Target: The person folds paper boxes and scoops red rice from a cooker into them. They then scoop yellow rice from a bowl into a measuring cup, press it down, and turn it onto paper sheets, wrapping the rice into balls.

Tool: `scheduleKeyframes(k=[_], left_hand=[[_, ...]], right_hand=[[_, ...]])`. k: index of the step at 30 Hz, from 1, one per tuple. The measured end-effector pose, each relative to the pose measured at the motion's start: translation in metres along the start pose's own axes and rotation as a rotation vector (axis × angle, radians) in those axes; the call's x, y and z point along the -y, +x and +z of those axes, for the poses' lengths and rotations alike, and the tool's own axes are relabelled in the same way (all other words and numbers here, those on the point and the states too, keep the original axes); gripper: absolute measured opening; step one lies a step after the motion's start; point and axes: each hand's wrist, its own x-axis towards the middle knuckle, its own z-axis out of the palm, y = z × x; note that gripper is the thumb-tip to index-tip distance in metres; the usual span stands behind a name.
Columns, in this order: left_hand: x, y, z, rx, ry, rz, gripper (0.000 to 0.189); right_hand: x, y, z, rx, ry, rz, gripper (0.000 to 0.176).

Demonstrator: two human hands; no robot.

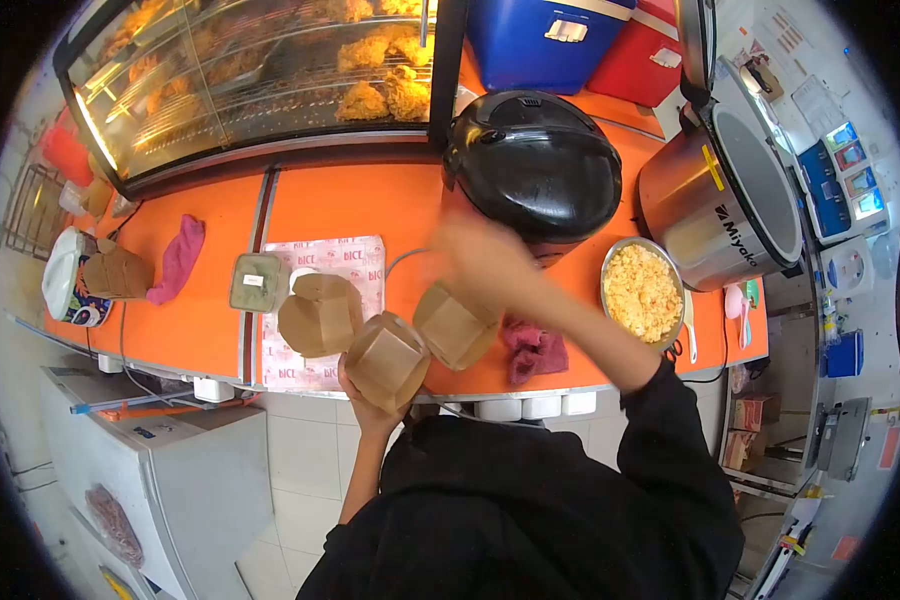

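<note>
My left hand (373,408) holds a brown paper box (388,362) from below, near the front edge of the orange counter. Another open brown box (320,315) stands to its left on a printed paper sheet (360,255). To the right is a third brown box (457,325). Smeared by motion, my right hand (470,255) is above that third box, in front of the black rice cooker (535,165); its fingers cannot be made out. A bowl of yellowish rice (642,294) sits to the right of my forearm.
A lidded container (260,282) and pink cloths (178,262) are on the left. A glass case of fried chicken (270,75) stands behind. An open Miyako cooker (715,200) and blue (540,45) and red (642,55) coolers are at the right and back.
</note>
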Motion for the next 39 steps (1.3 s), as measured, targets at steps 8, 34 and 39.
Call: scheduleKeyframes(k=[8,34,39], left_hand=[[-0.037,0.005,-0.004,0.060,0.017,-0.211,0.131],[-0.031,-0.023,-0.037,-0.264,-0.186,-0.272,0.087],[-0.028,-0.005,-0.056,-0.405,-0.210,-0.273,0.085]], right_hand=[[-0.104,0.087,-0.077,-0.030,-0.054,0.497,0.057],[-0.305,-0.099,-0.253,-1.039,1.291,0.848,0.054],[-0.310,-0.089,-0.250,-0.989,1.363,0.839,0.055]])
